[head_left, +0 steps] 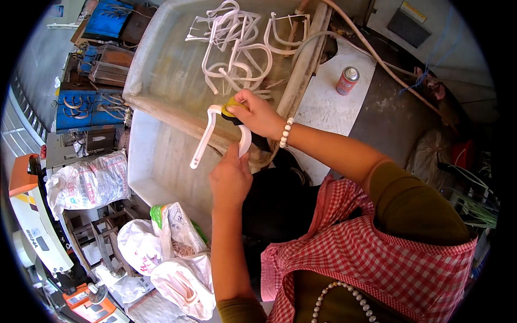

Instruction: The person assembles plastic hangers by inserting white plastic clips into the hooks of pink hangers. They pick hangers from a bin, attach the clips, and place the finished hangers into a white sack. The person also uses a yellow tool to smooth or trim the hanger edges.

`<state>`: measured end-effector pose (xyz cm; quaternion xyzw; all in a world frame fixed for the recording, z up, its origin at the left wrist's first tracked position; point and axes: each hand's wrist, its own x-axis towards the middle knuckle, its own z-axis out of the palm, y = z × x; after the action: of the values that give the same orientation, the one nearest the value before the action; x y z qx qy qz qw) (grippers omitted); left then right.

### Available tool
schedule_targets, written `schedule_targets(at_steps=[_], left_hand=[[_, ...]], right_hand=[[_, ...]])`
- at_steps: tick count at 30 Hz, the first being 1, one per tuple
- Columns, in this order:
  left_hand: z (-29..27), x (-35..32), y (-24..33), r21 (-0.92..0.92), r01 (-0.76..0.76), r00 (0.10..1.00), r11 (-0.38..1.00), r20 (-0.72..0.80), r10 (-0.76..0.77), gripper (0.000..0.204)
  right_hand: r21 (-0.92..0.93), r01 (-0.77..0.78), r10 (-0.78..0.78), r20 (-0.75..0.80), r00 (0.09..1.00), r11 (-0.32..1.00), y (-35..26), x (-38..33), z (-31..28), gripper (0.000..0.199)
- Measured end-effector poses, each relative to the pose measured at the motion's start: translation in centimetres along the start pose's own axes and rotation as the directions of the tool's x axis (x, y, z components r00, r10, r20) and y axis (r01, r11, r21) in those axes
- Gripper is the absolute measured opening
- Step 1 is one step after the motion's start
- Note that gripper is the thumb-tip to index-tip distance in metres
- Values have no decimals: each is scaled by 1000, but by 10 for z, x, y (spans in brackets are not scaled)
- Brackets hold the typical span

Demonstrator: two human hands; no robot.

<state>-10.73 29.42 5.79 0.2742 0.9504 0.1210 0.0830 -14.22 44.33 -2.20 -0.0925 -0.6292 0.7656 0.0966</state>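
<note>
A pale pink, bent plastic piece (202, 141) is held up over the near white tub, one straight arm slanting down to the left. My left hand (231, 175) is closed round the lower end of its curved side. My right hand (257, 113), with a beaded bracelet at the wrist, grips a small yellow-and-black thing (232, 111) against the upper bend of the piece. Its exact kind is partly hidden by my fingers. Beyond my hands, several similar pale plastic pieces (237, 54) lie tangled in a water-filled tub (141, 59).
The near white tub (145, 156) stands below my hands. A spray can (348, 81) is on a whitish board (323, 102) to the right. Hoses (366, 40) cross the far right. Plastic bags (186, 285), a woven sack (89, 180) and blue-sided machine parts (81, 110) line the left.
</note>
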Motion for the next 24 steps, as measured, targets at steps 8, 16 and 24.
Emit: schedule_targets(at_steps=[8, 16, 24], left_hand=[[4, -1, -8, -39, 33, 999, 999, -16, -33, 18], [1, 2, -2, -30, 72, 997, 997, -16, -73, 16], [9, 6, -15, -137, 71, 997, 988, -21, -75, 16]], right_hand=[[113, 119, -150, 331, 932, 986, -4, -6, -23, 21], [-311, -106, 57, -163, 985, 944, 17, 20, -15, 19], [177, -14, -38, 288, 957, 984, 8, 13, -35, 19]])
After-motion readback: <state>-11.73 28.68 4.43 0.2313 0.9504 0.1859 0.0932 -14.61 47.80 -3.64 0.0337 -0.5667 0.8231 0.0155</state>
